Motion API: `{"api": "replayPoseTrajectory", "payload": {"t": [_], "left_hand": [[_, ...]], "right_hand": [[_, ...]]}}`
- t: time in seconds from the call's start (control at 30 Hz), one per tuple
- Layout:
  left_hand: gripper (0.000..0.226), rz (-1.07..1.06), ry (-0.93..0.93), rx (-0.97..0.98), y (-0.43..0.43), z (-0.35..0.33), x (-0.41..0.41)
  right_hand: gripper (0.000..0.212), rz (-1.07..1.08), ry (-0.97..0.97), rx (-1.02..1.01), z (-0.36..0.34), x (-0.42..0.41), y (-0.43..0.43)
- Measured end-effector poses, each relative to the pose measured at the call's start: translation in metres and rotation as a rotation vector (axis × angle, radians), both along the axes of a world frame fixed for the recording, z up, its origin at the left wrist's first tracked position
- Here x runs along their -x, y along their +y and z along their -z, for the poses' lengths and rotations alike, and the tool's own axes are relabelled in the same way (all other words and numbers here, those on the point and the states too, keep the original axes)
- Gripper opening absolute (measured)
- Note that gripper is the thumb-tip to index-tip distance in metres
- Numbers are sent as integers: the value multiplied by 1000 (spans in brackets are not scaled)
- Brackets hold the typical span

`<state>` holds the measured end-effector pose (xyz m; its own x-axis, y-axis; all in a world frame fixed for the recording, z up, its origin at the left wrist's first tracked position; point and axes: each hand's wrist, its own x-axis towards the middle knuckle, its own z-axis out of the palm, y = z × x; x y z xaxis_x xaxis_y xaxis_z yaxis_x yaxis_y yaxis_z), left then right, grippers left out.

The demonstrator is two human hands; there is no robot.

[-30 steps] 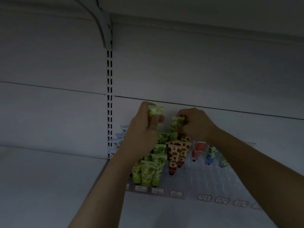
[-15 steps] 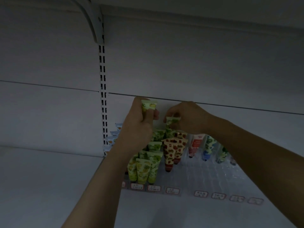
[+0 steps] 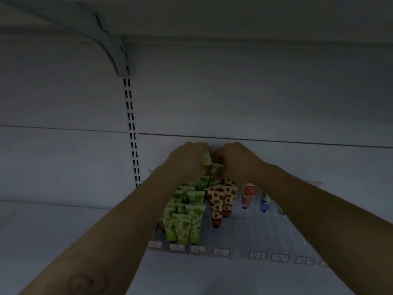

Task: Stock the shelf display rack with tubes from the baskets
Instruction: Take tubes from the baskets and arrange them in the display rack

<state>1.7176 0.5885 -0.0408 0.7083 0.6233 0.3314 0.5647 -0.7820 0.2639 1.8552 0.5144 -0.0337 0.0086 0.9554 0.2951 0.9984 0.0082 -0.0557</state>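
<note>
Green tubes (image 3: 185,218) fill the clear rack's (image 3: 265,228) left rows at centre frame. Above them, our left hand (image 3: 187,160) pinches a green tube (image 3: 207,157); our right hand (image 3: 236,160) grips another (image 3: 215,169).

A clear display rack (image 3: 251,228) sat on the shelf, its front edge lined with small price labels. Green tubes (image 3: 182,220) filled its left lanes, standing cap-down in overlapping rows from front to back. Just beside them stood red-spotted cream tubes (image 3: 219,203), then a single red and white tube (image 3: 247,195) and a blue one (image 3: 264,202), apart. Two more green tubes (image 3: 207,158) were raised above the back row, close together.
</note>
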Motion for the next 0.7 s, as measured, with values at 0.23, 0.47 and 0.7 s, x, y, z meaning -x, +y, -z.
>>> {"api": "replayPoseTrajectory", "payload": {"t": [0.23,0.47,0.7], "left_hand": [[23,104,29,258,-8,-18,13],[20,43,102,130,9,-8,7],[15,83,195,106,10,4,-8]], "right_hand": [[28,16,90,5,0,-3,-5],[24,-34,147,52,2,-3,-6],[41,-114,122,235,-1,-4,-2]]}}
